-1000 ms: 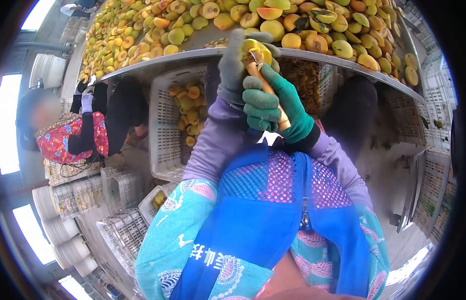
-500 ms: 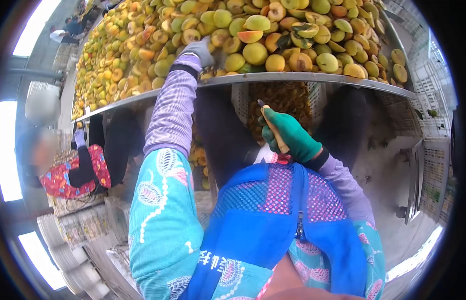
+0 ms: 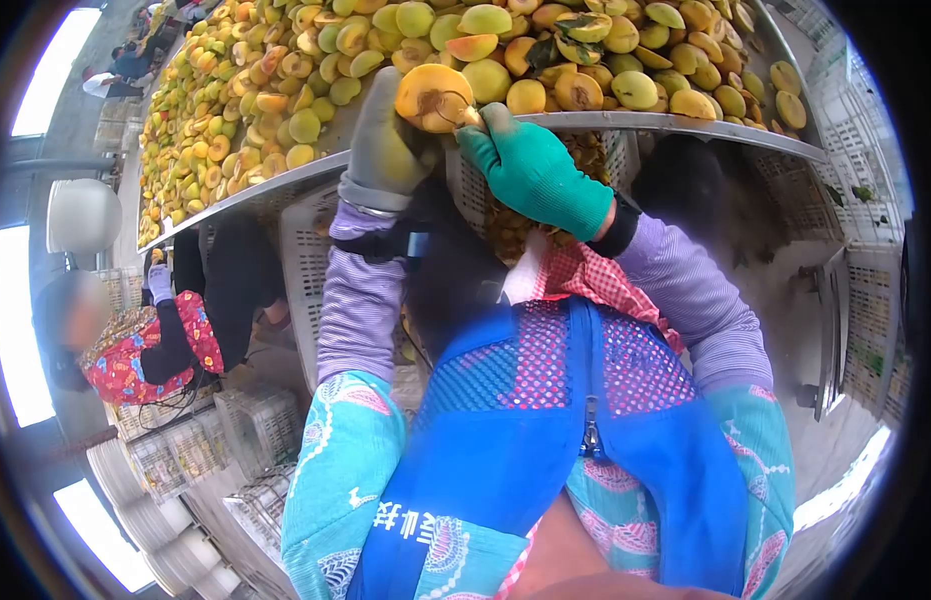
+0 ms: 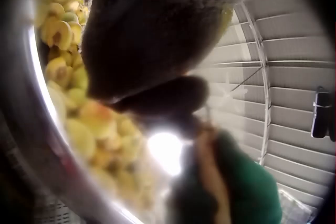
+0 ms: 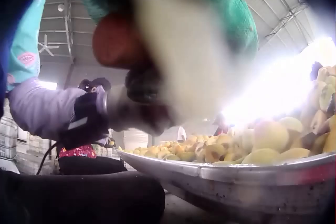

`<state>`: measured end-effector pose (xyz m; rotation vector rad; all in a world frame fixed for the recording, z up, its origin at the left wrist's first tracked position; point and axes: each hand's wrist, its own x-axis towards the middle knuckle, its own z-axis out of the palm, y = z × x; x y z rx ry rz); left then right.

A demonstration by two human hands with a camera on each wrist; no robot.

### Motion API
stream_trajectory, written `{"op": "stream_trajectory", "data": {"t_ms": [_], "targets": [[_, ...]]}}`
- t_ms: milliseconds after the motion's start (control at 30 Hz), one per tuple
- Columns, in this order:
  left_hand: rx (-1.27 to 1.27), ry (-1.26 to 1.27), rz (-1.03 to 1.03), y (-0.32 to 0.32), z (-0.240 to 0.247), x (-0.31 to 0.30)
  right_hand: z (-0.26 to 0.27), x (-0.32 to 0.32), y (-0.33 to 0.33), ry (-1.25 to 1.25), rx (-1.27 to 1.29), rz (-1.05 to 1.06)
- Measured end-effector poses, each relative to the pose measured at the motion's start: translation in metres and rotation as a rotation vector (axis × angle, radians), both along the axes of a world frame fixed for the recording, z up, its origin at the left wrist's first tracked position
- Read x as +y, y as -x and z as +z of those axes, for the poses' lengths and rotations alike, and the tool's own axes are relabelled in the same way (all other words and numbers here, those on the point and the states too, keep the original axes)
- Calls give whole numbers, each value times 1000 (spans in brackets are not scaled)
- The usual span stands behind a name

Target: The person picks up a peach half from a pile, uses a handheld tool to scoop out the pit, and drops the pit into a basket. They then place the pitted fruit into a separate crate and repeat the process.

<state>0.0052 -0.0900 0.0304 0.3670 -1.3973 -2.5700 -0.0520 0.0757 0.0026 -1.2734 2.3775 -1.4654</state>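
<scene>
In the head view my left hand [image 3: 377, 145], in a grey glove, grips a yellow peach half [image 3: 432, 97] with its cut face up, over the table's front edge. My right hand [image 3: 545, 178], in a green glove, holds a wooden-handled tool [image 4: 211, 174] whose thin curved metal end meets the cut face. Most of the handle is hidden by the green glove in the head view. The left wrist view shows the grey-gloved fingers [image 4: 163, 98] dark and close; in the right wrist view the pale handle [image 5: 181, 50] is blurred.
A metal-rimmed table [image 3: 685, 122] carries a large heap of halved peaches [image 3: 285, 90]. Below it, between my legs, stands a crate with fruit pieces [image 3: 510, 225]. White crates [image 3: 305, 260] stand at left, and another person in a red patterned top [image 3: 160, 345] sits there.
My left hand finished a fruit hold near my body, reached into the heap, and now holds a peach half. The right hand dropped back with the tool, then rose to the peach half.
</scene>
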Motion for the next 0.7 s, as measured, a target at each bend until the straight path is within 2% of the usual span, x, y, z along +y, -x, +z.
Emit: {"op": "stream_trajectory", "data": {"t_ms": [100, 167, 200, 267, 367, 433, 500, 633, 700], "targets": [[-2, 472, 187, 6, -2, 21, 4, 6, -9, 162, -19, -49], [227, 817, 354, 4, 7, 41, 10, 9, -15, 144, -40, -81], [266, 1109, 398, 5, -4, 35, 13, 11, -17, 135, -52, -96], [256, 1150, 407, 6, -9, 34, 16, 12, -19, 141, -3, -132], [180, 503, 356, 8, -7, 43, 18, 14, -21, 104, 30, -150], [212, 217, 391, 10, -3, 52, 18, 13, -23, 84, 28, -141], [197, 260, 424, 9, 5, 57, 18, 12, -24, 81, 16, -125], [211, 329, 462, 11, -4, 59, 1, 5, -31, 178, -215, -71], [250, 291, 391, 9, -5, 60, -2, 4, -37, 215, -337, -74]]}}
